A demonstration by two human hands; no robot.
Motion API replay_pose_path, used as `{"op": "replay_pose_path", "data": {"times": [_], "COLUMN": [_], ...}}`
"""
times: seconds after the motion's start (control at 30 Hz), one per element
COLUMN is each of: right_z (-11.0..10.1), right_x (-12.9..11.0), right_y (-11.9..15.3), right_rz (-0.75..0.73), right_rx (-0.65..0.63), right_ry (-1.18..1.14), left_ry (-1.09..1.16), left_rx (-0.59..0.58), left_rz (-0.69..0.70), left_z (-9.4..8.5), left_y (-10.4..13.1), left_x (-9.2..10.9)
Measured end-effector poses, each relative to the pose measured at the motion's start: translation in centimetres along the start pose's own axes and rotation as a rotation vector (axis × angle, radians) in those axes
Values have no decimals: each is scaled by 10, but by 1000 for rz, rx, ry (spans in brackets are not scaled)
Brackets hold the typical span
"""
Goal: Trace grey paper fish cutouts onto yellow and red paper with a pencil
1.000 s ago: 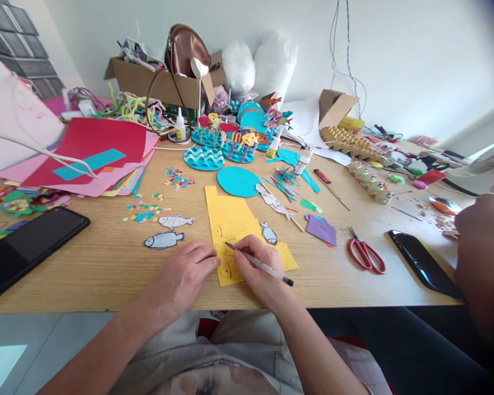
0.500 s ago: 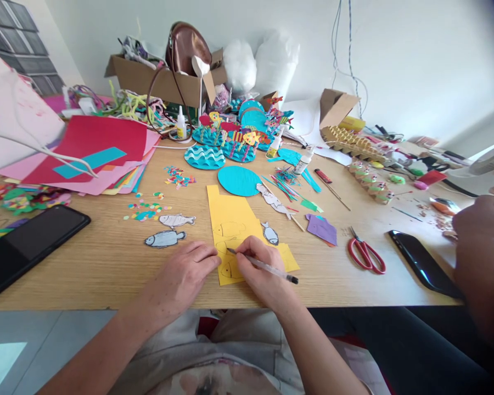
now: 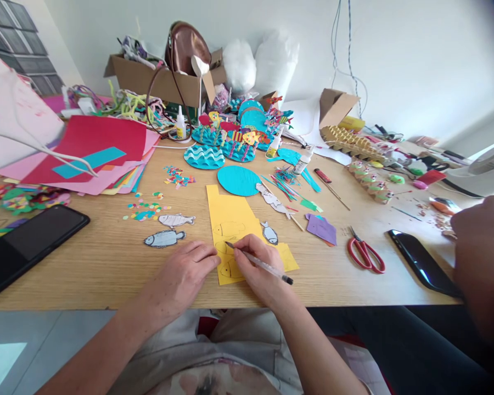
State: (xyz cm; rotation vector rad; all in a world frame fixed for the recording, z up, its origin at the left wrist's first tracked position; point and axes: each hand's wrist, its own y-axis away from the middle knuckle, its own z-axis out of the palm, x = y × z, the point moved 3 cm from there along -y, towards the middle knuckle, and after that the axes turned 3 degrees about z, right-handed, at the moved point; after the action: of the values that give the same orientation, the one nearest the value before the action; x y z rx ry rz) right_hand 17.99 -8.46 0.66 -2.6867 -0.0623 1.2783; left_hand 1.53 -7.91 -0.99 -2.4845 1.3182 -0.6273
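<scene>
Yellow paper (image 3: pixel 233 206) with pencilled or inked fish outlines lies at the table's front edge. My right hand (image 3: pixel 257 266) is closed on a clear pen (image 3: pixel 271 269), its tip on the paper among the fish drawings. Flat on the table, fingers extended, my left hand (image 3: pixel 191 269) touches the paper's left edge and holds nothing. Two cut-out paper fish, one grey-blue (image 3: pixel 164 238) and one pale (image 3: pixel 176 220), lie beyond my left hand. Another small fish cut-out (image 3: pixel 270 233) rests at the yellow paper's right side.
Red-handled scissors (image 3: pixel 365 256) and a phone (image 3: pixel 422 263) lie to the right, beside another person's hand (image 3: pixel 481 225). A black phone (image 3: pixel 33 247) is at the left. Blue card ovals (image 3: pixel 239 181), glue bottles (image 3: pixel 180 125) and coloured sheets (image 3: pixel 102 137) lie farther back.
The pen tip has shifted slightly up and left on the yellow paper, with my right hand moving along. The other person's hand at the right has moved slightly.
</scene>
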Motion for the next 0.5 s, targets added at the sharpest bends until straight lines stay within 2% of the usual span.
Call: {"op": "replay_pose_path", "data": {"times": [0.5], "right_z": [-3], "right_x": [-2], "right_y": [2], "right_rz": [12], "right_rx": [-26], "right_ry": [4], "left_ry": [38], "left_rx": [-29], "left_rz": [-16], "left_z": [-2], "left_y": [0], "left_x": [0]}}
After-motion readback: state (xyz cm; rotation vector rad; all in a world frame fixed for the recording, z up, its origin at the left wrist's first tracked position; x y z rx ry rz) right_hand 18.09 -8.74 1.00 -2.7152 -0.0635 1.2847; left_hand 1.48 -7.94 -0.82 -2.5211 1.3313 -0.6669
